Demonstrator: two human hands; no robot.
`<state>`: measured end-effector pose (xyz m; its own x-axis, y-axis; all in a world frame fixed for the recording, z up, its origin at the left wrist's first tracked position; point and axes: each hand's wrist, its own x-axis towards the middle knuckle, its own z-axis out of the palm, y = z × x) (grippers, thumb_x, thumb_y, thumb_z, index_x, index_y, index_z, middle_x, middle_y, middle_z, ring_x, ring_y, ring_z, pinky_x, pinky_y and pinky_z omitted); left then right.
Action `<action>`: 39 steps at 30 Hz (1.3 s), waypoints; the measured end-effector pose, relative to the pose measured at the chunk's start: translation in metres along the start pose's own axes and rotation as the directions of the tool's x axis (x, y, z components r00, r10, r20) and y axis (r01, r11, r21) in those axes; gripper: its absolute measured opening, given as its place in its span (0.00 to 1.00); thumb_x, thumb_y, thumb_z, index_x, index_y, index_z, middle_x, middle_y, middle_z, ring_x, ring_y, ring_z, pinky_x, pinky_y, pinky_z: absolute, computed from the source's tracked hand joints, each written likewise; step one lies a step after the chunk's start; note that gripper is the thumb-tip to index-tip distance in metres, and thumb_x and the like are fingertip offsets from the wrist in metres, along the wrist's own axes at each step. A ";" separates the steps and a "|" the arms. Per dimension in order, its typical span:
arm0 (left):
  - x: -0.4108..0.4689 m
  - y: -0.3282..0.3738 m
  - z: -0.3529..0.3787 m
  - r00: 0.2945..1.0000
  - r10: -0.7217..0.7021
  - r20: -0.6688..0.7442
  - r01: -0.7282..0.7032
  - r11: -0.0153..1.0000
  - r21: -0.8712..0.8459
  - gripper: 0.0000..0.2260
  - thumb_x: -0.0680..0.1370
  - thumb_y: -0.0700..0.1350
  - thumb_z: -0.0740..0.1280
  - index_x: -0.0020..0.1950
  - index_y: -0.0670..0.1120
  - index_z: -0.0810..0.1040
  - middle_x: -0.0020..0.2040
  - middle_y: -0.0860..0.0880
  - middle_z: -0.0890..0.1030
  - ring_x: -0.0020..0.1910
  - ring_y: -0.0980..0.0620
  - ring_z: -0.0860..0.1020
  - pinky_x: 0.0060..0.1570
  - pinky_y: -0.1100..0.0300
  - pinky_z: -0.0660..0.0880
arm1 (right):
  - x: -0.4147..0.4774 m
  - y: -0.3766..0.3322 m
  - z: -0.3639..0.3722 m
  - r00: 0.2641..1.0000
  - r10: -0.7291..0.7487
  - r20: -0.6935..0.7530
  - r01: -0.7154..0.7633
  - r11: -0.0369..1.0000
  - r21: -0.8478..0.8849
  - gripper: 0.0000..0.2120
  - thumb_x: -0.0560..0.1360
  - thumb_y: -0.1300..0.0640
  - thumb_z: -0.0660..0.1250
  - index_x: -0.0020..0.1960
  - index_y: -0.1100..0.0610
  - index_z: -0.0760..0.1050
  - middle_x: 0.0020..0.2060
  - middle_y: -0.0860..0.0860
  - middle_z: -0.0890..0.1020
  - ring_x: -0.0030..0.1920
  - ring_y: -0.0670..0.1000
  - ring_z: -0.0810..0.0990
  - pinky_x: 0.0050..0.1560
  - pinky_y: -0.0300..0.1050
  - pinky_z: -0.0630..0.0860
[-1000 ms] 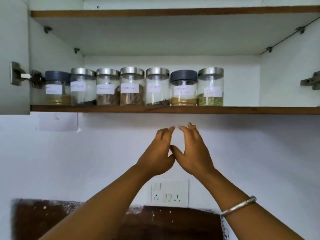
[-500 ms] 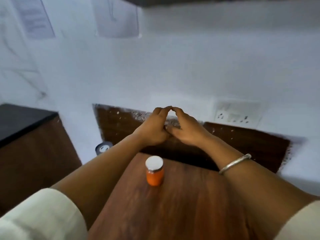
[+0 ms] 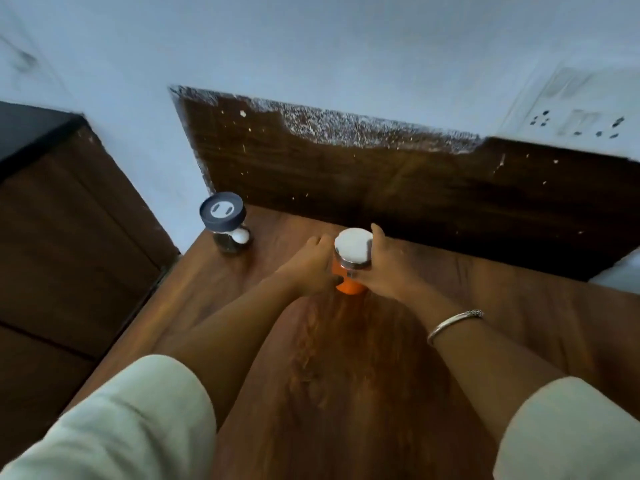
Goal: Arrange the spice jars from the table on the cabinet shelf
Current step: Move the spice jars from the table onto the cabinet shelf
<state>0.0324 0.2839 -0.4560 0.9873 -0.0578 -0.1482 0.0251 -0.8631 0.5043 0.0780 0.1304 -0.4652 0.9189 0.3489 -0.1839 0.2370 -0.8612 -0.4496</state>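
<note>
The orange spice jar [image 3: 350, 269] stood upright on the wooden tabletop [image 3: 346, 375], its white lid facing up and its orange body showing below a steel band. I had it between both hands. My left hand [image 3: 308, 268] curled against the jar's left side, and my right hand [image 3: 389, 268] wrapped its right side, with the thumb across the front and a fingertip rising beside the lid. So each grip was closed on that jar; whether its base had left the wood I could not tell.

To the left of the orange jar and a little farther from me, well apart, a second jar [image 3: 227, 227] with a dark lid stood near the tabletop's corner. Behind the orange jar rose a dark wooden backboard [image 3: 381, 181], flecked with white paint along its top edge. Above and to the right of the jar, a blurred socket plate [image 3: 575, 123] sat on the pale wall. On the right wrist, nearer me than the jar, I wore a silver bangle [image 3: 453, 323]. Pale sleeves [image 3: 121, 427] covered both upper arms.
</note>
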 end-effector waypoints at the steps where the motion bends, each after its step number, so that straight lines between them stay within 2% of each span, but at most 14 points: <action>1: 0.005 -0.005 0.007 0.999 -0.018 0.029 0.019 1.000 -0.012 0.34 0.73 0.47 0.71 0.75 0.47 0.57 0.70 0.46 0.67 0.67 0.47 0.67 0.62 0.57 0.68 | 0.002 0.003 0.007 1.000 0.019 -0.012 -0.020 0.999 -0.030 0.50 0.69 0.42 0.71 0.78 0.55 0.44 0.74 0.55 0.62 0.72 0.57 0.64 0.69 0.50 0.64; 5: 0.016 -0.011 0.029 0.987 -0.060 0.147 0.062 0.998 -0.006 0.44 0.75 0.42 0.67 0.76 0.51 0.34 0.75 0.42 0.59 0.65 0.43 0.71 0.59 0.55 0.73 | 0.012 0.010 0.031 0.996 0.068 -0.060 -0.069 0.998 -0.013 0.49 0.70 0.45 0.71 0.77 0.56 0.42 0.74 0.55 0.60 0.72 0.56 0.63 0.70 0.49 0.64; 7: 0.018 -0.010 0.034 0.990 -0.052 0.132 0.052 0.999 -0.001 0.44 0.77 0.42 0.66 0.75 0.51 0.30 0.75 0.41 0.59 0.66 0.43 0.71 0.61 0.54 0.72 | 0.015 0.009 0.036 0.995 0.066 -0.075 -0.067 0.998 -0.015 0.46 0.73 0.47 0.70 0.77 0.56 0.42 0.74 0.55 0.60 0.72 0.56 0.63 0.70 0.48 0.64; 10: 0.020 -0.009 0.035 0.996 -0.047 0.082 0.048 0.999 -0.007 0.46 0.75 0.42 0.67 0.75 0.50 0.31 0.74 0.41 0.62 0.65 0.42 0.72 0.60 0.53 0.74 | 0.016 0.010 0.037 0.993 0.058 -0.105 -0.055 0.998 0.033 0.45 0.72 0.48 0.71 0.77 0.56 0.46 0.73 0.55 0.63 0.71 0.55 0.65 0.67 0.45 0.66; 13: 0.018 -0.007 0.032 0.997 -0.042 0.058 0.046 0.996 -0.071 0.48 0.73 0.40 0.69 0.76 0.50 0.33 0.74 0.42 0.62 0.64 0.42 0.73 0.57 0.54 0.74 | 0.012 0.011 0.034 0.990 0.059 -0.127 -0.037 0.985 0.170 0.45 0.69 0.49 0.74 0.76 0.56 0.50 0.71 0.54 0.66 0.70 0.55 0.67 0.65 0.46 0.69; 16: 0.012 0.002 0.028 1.000 0.009 -0.008 -0.010 0.989 -0.150 0.48 0.72 0.41 0.71 0.76 0.48 0.35 0.75 0.43 0.60 0.69 0.43 0.68 0.63 0.54 0.70 | 0.005 0.013 0.027 0.983 0.085 -0.163 -0.028 0.946 0.323 0.45 0.67 0.49 0.76 0.74 0.55 0.54 0.69 0.55 0.68 0.68 0.55 0.69 0.62 0.47 0.72; 19: 0.002 0.017 0.027 0.989 0.044 -0.142 -0.076 0.970 -0.229 0.49 0.71 0.46 0.73 0.77 0.48 0.38 0.76 0.46 0.58 0.74 0.46 0.60 0.69 0.54 0.63 | -0.009 0.013 0.012 0.972 0.119 -0.203 -0.026 0.911 0.411 0.46 0.66 0.46 0.75 0.75 0.55 0.54 0.70 0.53 0.68 0.69 0.55 0.68 0.62 0.46 0.71; 24: -0.023 0.057 0.027 0.960 0.068 -0.272 -0.141 0.956 -0.257 0.53 0.67 0.47 0.76 0.77 0.48 0.39 0.75 0.45 0.58 0.73 0.48 0.59 0.68 0.54 0.63 | -0.048 0.011 -0.017 0.941 0.209 -0.266 -0.027 0.829 0.559 0.47 0.64 0.42 0.76 0.75 0.54 0.56 0.70 0.52 0.68 0.69 0.53 0.69 0.64 0.49 0.74; 27: -0.034 0.085 0.027 0.953 0.080 -0.291 -0.171 0.938 -0.301 0.53 0.67 0.46 0.76 0.77 0.48 0.39 0.75 0.46 0.57 0.73 0.50 0.59 0.64 0.61 0.61 | -0.074 0.015 -0.037 0.917 0.236 -0.322 -0.013 0.825 0.565 0.42 0.65 0.42 0.75 0.72 0.53 0.61 0.66 0.50 0.70 0.65 0.50 0.71 0.57 0.42 0.75; 29: -0.043 0.104 0.027 0.949 0.087 -0.304 -0.191 0.924 -0.330 0.52 0.67 0.45 0.76 0.77 0.48 0.40 0.75 0.46 0.59 0.73 0.51 0.60 0.63 0.61 0.63 | -0.093 0.022 -0.050 0.917 0.216 -0.335 0.005 0.835 0.550 0.38 0.66 0.40 0.74 0.70 0.51 0.63 0.64 0.50 0.70 0.63 0.49 0.71 0.53 0.41 0.74; 32: -0.056 0.130 0.027 0.944 0.079 -0.320 -0.215 0.883 -0.417 0.50 0.68 0.42 0.75 0.77 0.49 0.42 0.72 0.47 0.64 0.68 0.51 0.67 0.60 0.62 0.69 | -0.118 0.037 -0.065 0.920 0.179 -0.349 0.064 0.810 0.583 0.33 0.68 0.39 0.71 0.68 0.49 0.65 0.61 0.47 0.70 0.60 0.47 0.72 0.55 0.45 0.77; 34: -0.066 0.147 0.027 0.946 0.061 -0.320 -0.220 0.844 -0.489 0.49 0.68 0.44 0.75 0.76 0.50 0.42 0.64 0.52 0.69 0.59 0.55 0.73 0.49 0.70 0.72 | -0.135 0.051 -0.076 0.934 0.156 -0.321 0.102 0.745 0.659 0.30 0.70 0.39 0.68 0.68 0.48 0.66 0.61 0.47 0.71 0.59 0.48 0.74 0.55 0.49 0.78; 36: -0.074 0.167 0.029 0.949 0.060 -0.308 -0.229 0.804 -0.548 0.50 0.66 0.50 0.74 0.76 0.51 0.43 0.56 0.59 0.70 0.50 0.61 0.75 0.41 0.73 0.74 | -0.154 0.064 -0.087 0.962 0.121 -0.247 0.104 0.673 0.732 0.33 0.68 0.34 0.66 0.68 0.46 0.65 0.63 0.48 0.72 0.60 0.50 0.75 0.58 0.52 0.77; 39: -0.083 0.194 0.035 0.953 0.084 -0.290 -0.249 0.764 -0.595 0.47 0.66 0.52 0.70 0.76 0.52 0.44 0.53 0.62 0.69 0.50 0.61 0.75 0.46 0.67 0.74 | -0.182 0.077 -0.097 0.991 0.051 -0.125 0.077 0.548 0.833 0.39 0.63 0.28 0.62 0.70 0.45 0.64 0.63 0.47 0.75 0.60 0.49 0.76 0.61 0.53 0.75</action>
<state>-0.0504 0.1037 -0.3753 0.9888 0.0175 0.1481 -0.1329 -0.3466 0.9285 -0.0401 -0.0350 -0.3818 0.9620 0.2556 -0.0960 -0.0620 -0.1377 -0.9885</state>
